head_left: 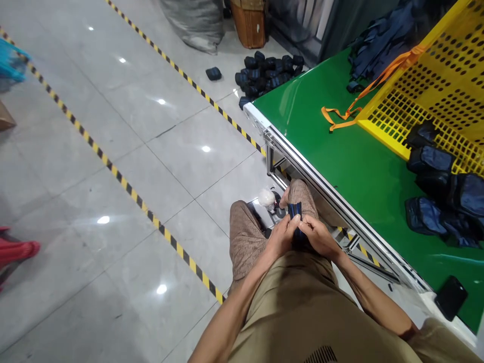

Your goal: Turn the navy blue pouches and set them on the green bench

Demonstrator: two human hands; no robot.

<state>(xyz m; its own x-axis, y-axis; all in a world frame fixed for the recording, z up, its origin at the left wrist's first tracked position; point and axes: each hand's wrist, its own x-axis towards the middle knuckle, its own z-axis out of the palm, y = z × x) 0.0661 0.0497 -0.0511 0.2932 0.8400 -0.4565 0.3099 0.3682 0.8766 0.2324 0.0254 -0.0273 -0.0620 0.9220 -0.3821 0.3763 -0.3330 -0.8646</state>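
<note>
A small dark blue and black fabric pouch [295,208] is held above my lap, close to my belly. My left hand [282,236] closes on its left side, with the thumb pressed on top. From the other side my right hand [316,235] pinches it, its thumb close to the left one. The lower part of the pouch is mostly hidden by my hands and shirt. Similar blue and black pouches [425,216] lie on the green table [313,121] to my right.
A yellow perforated crate [381,132] with an orange strap [342,123] rests on the table. A black phone [451,297] lies at its near edge. Many dark pouches [260,75] are heaped on the floor beyond the table corner, near a grey sack [196,22]. A red object [17,249] is at left.
</note>
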